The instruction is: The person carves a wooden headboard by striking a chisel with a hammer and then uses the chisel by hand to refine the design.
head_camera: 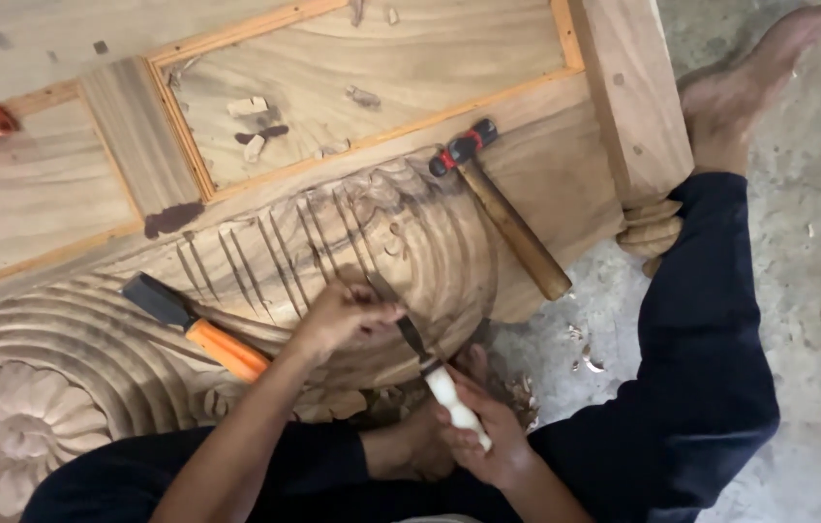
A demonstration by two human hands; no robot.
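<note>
The person sits on the concrete floor (pixel 817 320) with a large carved wooden panel (pixel 352 242) lying flat before them, one dark-trousered leg stretched along its edge so the bare foot (pixel 749 87) rests against the frame, seemingly to brace the piece. The right hand (pixel 483 441) is wrapped shut around the pale handle of a carving chisel (pixel 430 363), whose blade runs up and leftward onto the fluted, fan-like relief. The left hand (pixel 348 315) lies over the blade close to its tip, fingers curled down and pinching the steel, probably to steer the edge and keep it pressed in the groove. A second chisel with an orange handle (pixel 202 329) lies on the carving just left of that hand, within easy reach, and a hammer (pixel 502 208) with a wooden shaft rests diagonally on the panel further right. Wood chips (pixel 256 121) lie scattered in the recessed plain field above, and more shavings sit on the floor beside the panel's edge. No containers are in view
</note>
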